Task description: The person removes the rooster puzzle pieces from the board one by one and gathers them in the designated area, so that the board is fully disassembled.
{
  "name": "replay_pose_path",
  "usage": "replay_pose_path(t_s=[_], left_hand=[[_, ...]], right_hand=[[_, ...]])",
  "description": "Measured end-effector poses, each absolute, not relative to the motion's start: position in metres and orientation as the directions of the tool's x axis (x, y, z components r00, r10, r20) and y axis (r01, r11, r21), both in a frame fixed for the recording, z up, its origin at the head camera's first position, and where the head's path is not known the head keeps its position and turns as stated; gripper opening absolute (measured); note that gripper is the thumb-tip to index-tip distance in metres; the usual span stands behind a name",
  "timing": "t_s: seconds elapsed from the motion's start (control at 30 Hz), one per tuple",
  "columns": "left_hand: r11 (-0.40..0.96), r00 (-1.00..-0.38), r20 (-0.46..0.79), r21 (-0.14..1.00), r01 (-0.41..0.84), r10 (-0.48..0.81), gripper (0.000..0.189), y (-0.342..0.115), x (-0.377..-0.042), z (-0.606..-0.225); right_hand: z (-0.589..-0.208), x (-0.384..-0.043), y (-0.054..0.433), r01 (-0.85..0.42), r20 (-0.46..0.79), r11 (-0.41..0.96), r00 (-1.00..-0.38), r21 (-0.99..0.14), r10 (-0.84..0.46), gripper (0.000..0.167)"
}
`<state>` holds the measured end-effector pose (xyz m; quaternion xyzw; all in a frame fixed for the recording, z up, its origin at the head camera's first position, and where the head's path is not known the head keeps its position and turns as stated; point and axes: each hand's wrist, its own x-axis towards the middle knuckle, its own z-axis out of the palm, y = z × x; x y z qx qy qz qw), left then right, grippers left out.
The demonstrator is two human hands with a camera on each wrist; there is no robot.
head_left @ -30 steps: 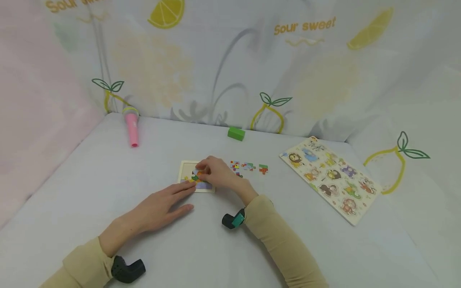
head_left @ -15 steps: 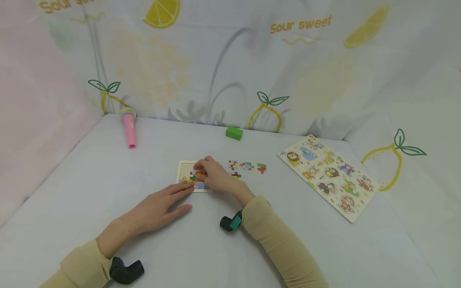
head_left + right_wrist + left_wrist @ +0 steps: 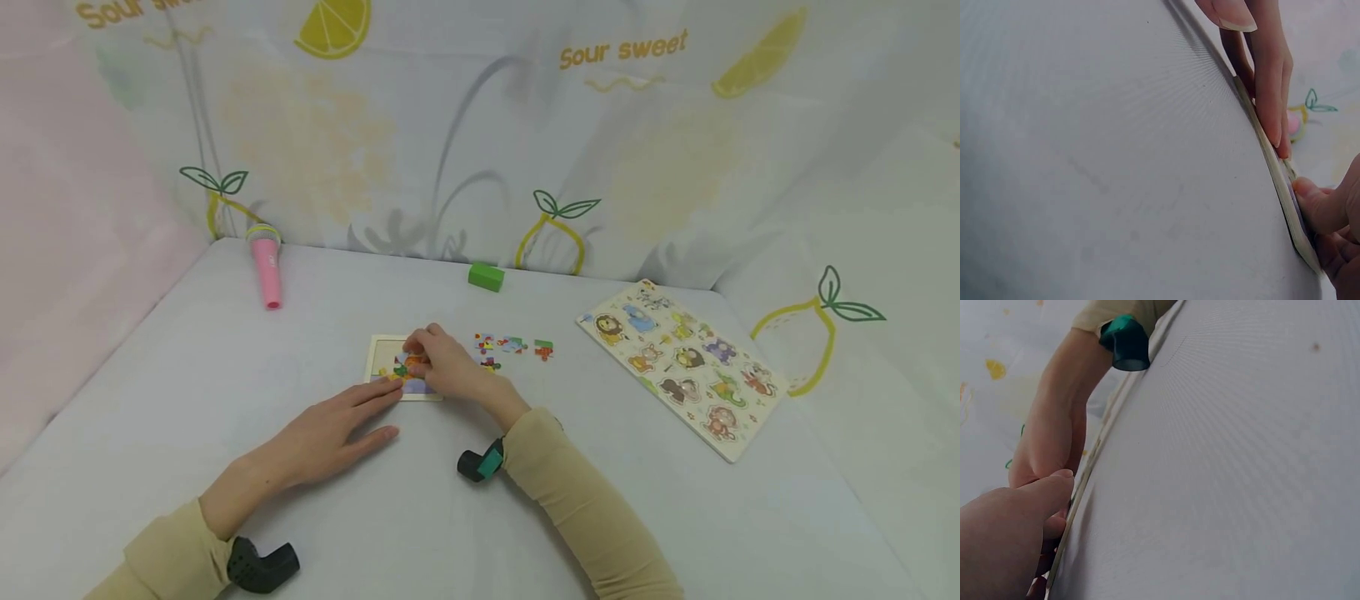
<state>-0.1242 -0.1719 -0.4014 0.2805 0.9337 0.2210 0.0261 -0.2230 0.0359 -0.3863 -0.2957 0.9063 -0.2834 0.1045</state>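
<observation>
A small jigsaw puzzle board [image 3: 370, 360] with a pale wooden rim lies flat on the white table, its picture partly filled. My left hand [image 3: 330, 433] rests with straight fingers on the board's near edge, thumb spread to the side. Over the middle of the board, my right hand [image 3: 457, 367] curls its fingers and pinches a jigsaw piece [image 3: 412, 361], mostly hidden beneath them. In the right wrist view the thumb [image 3: 1319, 203] is pressed down just inside the rim. Several loose jigsaw pieces [image 3: 513, 344] lie right of the board, one partly behind the right hand.
A larger board with animal pictures [image 3: 686, 367] lies at the right. Toward the back are a green block [image 3: 486, 277] and, farther left, a pink toy microphone [image 3: 267, 271]. A printed cloth [image 3: 420, 125] hangs behind the table.
Both hands stay at the puzzle board, the right fingers shifting only slightly over it. The whole head view has drifted a little, so everything appears slightly farther left.
</observation>
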Motion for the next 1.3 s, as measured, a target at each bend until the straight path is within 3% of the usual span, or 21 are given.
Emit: replay_pose_path(t_s=[0.33,0.6,1.3], left_hand=[[0.745,-0.842,0.072,0.430,0.510,0.535,0.061,-0.1735,-0.1244,-0.4006],[0.738,-0.837,0.096,0.424,0.525,0.539,0.060,-0.1732,-0.1232,-0.4008],[0.743,-0.836,0.102,0.408,0.530,0.540,0.061,-0.1722,-0.1248,-0.4027]], right_hand=[[-0.3861,-0.2254,0.0357,-0.493,0.020,0.614,-0.789,-0.617,-0.614,0.023],[-0.3873,-0.2265,0.0361,-0.502,0.032,0.607,-0.786,-0.616,-0.618,0.032],[-0.3897,-0.2268,0.0390,-0.468,0.092,0.547,-0.811,-0.694,-0.577,0.022]])
